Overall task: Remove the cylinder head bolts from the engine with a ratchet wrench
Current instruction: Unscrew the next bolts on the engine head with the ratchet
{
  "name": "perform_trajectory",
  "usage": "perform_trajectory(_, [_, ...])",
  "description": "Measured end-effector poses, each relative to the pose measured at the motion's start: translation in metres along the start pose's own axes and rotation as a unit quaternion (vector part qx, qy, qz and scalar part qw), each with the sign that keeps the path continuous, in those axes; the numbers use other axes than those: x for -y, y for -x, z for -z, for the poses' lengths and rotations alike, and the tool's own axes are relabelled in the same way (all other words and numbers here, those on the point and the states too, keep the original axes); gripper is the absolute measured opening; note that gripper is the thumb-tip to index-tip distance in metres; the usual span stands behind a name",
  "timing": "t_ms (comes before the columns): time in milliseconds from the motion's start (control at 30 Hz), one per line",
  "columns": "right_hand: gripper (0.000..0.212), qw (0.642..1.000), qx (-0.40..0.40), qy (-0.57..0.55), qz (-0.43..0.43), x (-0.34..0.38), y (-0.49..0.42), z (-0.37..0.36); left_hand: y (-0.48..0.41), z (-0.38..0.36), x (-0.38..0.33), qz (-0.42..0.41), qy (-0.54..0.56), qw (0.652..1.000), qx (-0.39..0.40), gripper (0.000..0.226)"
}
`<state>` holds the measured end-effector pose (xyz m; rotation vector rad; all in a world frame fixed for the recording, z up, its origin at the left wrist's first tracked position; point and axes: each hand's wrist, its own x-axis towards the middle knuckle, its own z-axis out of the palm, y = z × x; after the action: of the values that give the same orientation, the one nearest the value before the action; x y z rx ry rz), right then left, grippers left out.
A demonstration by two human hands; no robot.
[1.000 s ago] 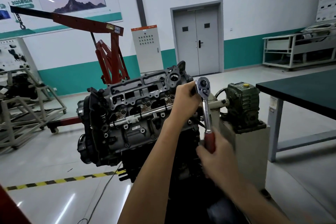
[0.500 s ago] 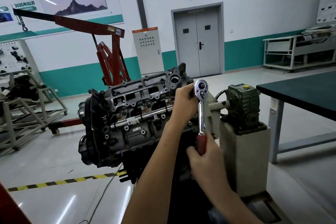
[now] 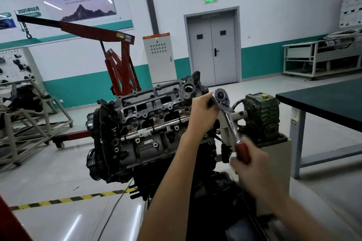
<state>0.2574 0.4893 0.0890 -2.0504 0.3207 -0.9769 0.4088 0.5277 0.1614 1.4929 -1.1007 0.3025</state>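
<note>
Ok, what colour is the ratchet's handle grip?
Red handle grip, chrome shaft; seen in the head view.

The engine point(image 3: 141, 133) stands mid-floor, the gearbox point(image 3: 262, 115) just right of it on a pedestal point(image 3: 274, 160). At the engine's right end sits the wrench point(image 3: 230, 123) — left hand point(image 3: 203, 112) at its head, right hand point(image 3: 254, 170) on the handle below. Hoist point(image 3: 117, 60) behind-left, door point(image 3: 212, 51) behind, table point(image 3: 325, 100) right.

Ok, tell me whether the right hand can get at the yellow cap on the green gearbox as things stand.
Probably not yet: the right hand grips the ratchet wrench by its red handle. Once freed, likely yes, since the yellow cap sits uncovered atop the green gearbox with nothing over it.
</note>
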Motion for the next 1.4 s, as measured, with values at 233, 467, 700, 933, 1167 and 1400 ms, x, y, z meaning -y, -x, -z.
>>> perform_trajectory(233, [0.033, 0.994, 0.000, -0.105, 0.000, 0.013, 0.004, -0.034, -0.003, 0.000, 0.005, 0.013, -0.006, 1.000, -0.012, 0.031])
perform_trajectory(467, [0.031, 0.965, 0.119, 0.184, 0.144, -0.008, -0.058, 0.076, -0.003, 0.004, -0.001, 0.028, 0.002, 1.000, -0.001, 0.023])
perform_trajectory(700, [0.029, 0.997, -0.024, -0.077, -0.011, 0.016, 0.010, -0.034, -0.001, 0.006, 0.001, 0.023, 0.003, 1.000, -0.017, 0.022])
perform_trajectory(933, [0.032, 0.993, 0.103, 0.028, 0.049, -0.003, -0.019, 0.020, -0.005, 0.007, 0.002, 0.027, -0.017, 0.999, 0.005, 0.020])
perform_trajectory(1167, [0.033, 0.974, 0.071, 0.170, 0.135, -0.010, -0.049, 0.062, -0.007, 0.006, -0.003, 0.001, -0.046, 0.999, 0.020, 0.026])
perform_trajectory(1400, [0.024, 0.977, -0.033, -0.202, -0.056, 0.024, 0.013, -0.067, -0.007, 0.002, 0.006, -0.016, -0.018, 1.000, -0.004, 0.027])
